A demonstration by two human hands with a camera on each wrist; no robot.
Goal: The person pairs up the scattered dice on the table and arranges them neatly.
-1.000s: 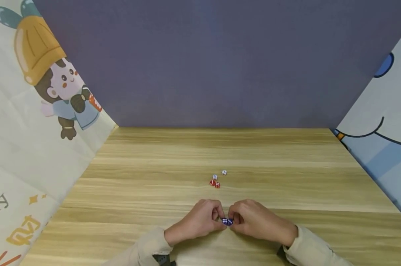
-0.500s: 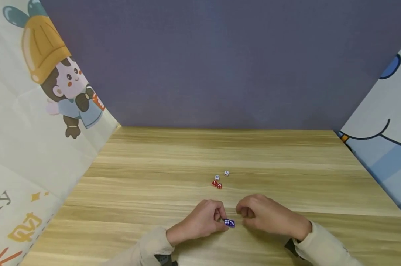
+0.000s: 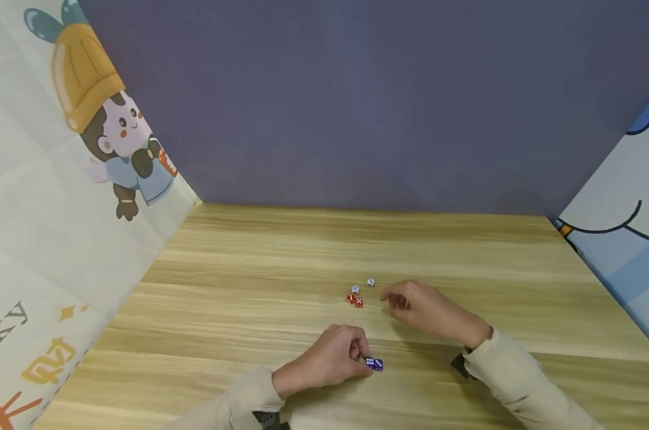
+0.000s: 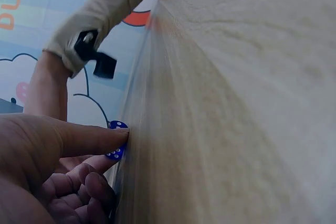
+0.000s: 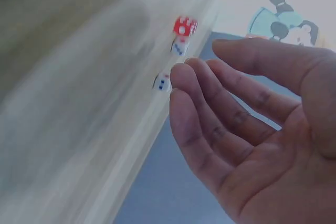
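Observation:
Two blue dice with white pips lie side by side near the front: a left blue die [image 3: 370, 362] and a right blue die [image 3: 378, 365]. My left hand [image 3: 327, 363] pinches the left one between thumb and index finger, low at the tabletop. Farther back are two white dice, the nearer white die [image 3: 355, 289] and the farther white die [image 3: 370, 282]. In front of them, a red die [image 3: 351, 298] sits close beside another red die [image 3: 359, 303]. To the right of this group my right hand [image 3: 426, 309] hovers with loosely bent fingers, holding nothing.
The wood-grain table [image 3: 249, 263] ends at a dark grey-blue panel [image 3: 357, 107] at the back. Cartoon-printed sheets flank it, a left sheet [image 3: 28, 197] and a right sheet [image 3: 620, 263].
My right hand has let go of the blue dice and moved right, then forward to beside the white and red dice. My left hand stays on the blue pair. The head view has shifted slightly.

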